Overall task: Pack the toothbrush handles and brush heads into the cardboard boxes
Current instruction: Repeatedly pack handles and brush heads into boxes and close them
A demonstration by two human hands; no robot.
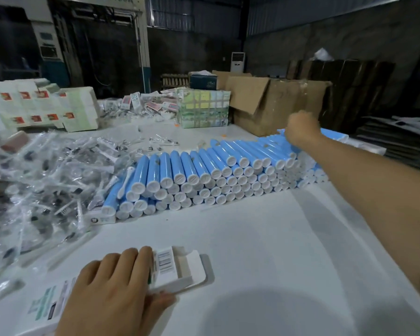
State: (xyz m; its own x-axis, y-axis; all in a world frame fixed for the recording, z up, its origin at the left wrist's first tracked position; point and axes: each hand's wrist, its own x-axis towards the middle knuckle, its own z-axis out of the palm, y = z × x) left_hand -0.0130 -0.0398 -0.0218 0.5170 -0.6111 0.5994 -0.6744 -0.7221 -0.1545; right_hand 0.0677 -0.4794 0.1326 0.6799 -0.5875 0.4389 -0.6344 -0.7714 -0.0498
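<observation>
The right hand (301, 128) is reaching to the far end of the stack of blue handles (204, 175) in the middle of the frame, fingers curling onto one in the top row; whether it is gripping yet I cannot tell. The handles are lying loosely in rows, so pulling one from the top is likely to be setting its neighbours rolling off the white table (264, 251).

The left hand (117, 284), at the lower left, is pressing down with fingers spread on a small white carton (180, 267). Its end flap is standing open, and nothing is showing inside. If that hand is easing off, the light carton could be sliding as a handle goes in.

Bagged brush heads (46, 180) are lying heaped at the left. A big brown cardboard box (277, 103) is gaping at the upper right, contents hidden.
</observation>
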